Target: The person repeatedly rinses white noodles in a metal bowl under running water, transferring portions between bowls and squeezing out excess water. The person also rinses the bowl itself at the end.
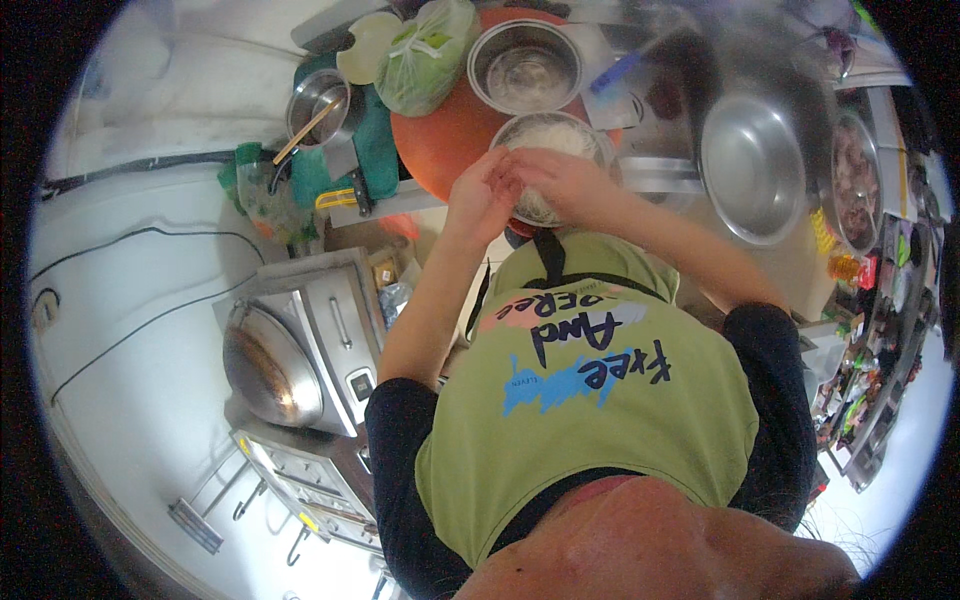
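My left hand (486, 191) and my right hand (559, 180) meet at the fingertips over the near-left side of a metal bowl (604, 142). Inside the bowl lies a pale, white mass (559, 136), perhaps dough or flour; my hands cover part of it. Both sets of fingers are bent inward and touch. Whether something small sits between them is hidden. Just beyond the bowl stands a larger steel pot (480, 64) with a little pale content at its bottom. Both vessels rest on a round orange surface (420, 154).
Left are a knotted plastic bag of green produce (420, 71), a cleaver (343, 161) on a green board (379, 131), and a saucepan (304, 94) with a wooden stick (307, 131). Right stand a steel basin (754, 172) and a basin of meat-like pieces (855, 180). A wok (270, 367) sits lower left.
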The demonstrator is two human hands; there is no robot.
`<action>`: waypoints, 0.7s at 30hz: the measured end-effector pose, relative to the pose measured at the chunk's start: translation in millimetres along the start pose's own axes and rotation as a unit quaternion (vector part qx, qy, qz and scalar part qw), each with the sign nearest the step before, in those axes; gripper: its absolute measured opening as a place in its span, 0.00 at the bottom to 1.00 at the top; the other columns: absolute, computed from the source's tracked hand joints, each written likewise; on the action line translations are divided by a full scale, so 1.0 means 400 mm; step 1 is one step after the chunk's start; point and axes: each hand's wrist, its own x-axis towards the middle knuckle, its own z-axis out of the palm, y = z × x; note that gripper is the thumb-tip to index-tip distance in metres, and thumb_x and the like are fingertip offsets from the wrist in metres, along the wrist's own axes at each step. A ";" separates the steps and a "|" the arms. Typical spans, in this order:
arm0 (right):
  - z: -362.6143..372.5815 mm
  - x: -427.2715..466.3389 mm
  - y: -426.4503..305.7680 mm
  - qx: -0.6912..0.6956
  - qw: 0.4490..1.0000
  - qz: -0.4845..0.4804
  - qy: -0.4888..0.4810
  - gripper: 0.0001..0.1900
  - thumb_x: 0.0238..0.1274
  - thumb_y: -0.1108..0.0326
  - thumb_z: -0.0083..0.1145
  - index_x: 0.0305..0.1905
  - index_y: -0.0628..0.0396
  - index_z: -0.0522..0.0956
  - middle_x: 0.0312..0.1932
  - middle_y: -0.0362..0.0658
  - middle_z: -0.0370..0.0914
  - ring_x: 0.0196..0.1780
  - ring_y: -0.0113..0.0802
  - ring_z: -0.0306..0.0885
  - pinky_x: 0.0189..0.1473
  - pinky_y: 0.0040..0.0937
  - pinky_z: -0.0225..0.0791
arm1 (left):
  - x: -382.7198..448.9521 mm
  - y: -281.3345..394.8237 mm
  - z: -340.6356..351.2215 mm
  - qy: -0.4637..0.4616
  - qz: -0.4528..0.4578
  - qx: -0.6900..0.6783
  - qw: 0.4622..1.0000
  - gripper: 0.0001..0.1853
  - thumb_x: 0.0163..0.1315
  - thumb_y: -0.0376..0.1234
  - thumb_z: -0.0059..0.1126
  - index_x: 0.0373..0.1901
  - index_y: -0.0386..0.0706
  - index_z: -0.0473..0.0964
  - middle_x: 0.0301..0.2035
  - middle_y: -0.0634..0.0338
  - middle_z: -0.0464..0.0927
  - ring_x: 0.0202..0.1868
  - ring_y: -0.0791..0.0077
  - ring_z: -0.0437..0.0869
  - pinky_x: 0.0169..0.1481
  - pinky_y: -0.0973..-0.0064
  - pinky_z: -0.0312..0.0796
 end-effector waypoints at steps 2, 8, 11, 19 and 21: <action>0.012 -0.007 0.010 -0.041 0.999 -0.017 -0.032 0.17 0.49 0.69 0.50 0.47 0.58 0.72 0.52 0.48 0.70 0.55 0.44 0.70 0.52 0.35 0.70 | 0.001 -0.007 0.020 0.069 0.027 -0.035 0.997 0.13 0.65 0.33 0.46 0.47 0.34 0.65 0.50 0.51 0.68 0.49 0.64 0.71 0.56 0.69 0.65; 0.005 -0.018 0.029 -0.073 0.997 -0.004 0.001 0.16 0.48 0.68 0.50 0.45 0.56 0.72 0.48 0.47 0.72 0.51 0.43 0.72 0.50 0.36 0.71 | -0.001 -0.014 0.055 0.126 0.073 -0.043 0.988 0.12 0.67 0.36 0.42 0.44 0.35 0.65 0.45 0.51 0.70 0.50 0.61 0.70 0.59 0.66 0.63; 0.006 0.000 0.043 -0.091 0.995 -0.024 -0.011 0.17 0.49 0.68 0.50 0.47 0.56 0.71 0.49 0.48 0.71 0.51 0.43 0.72 0.51 0.37 0.70 | 0.008 -0.020 0.043 0.101 0.067 -0.049 0.991 0.12 0.67 0.35 0.43 0.45 0.36 0.65 0.44 0.54 0.69 0.49 0.64 0.70 0.58 0.67 0.63; 0.007 0.017 0.017 -0.044 0.997 -0.066 0.022 0.22 0.53 0.67 0.48 0.55 0.59 0.68 0.59 0.51 0.66 0.60 0.45 0.68 0.54 0.38 0.69 | 0.010 -0.043 0.065 0.114 0.105 -0.017 0.988 0.06 0.63 0.30 0.45 0.39 0.38 0.68 0.38 0.57 0.71 0.41 0.68 0.72 0.49 0.73 0.67; 0.015 -0.004 0.037 -0.082 0.996 -0.039 -0.014 0.23 0.53 0.66 0.48 0.56 0.60 0.68 0.60 0.52 0.65 0.60 0.45 0.68 0.53 0.38 0.69 | -0.011 -0.044 0.109 0.206 0.102 -0.015 0.973 0.04 0.62 0.30 0.45 0.35 0.39 0.69 0.36 0.58 0.72 0.40 0.69 0.73 0.46 0.75 0.67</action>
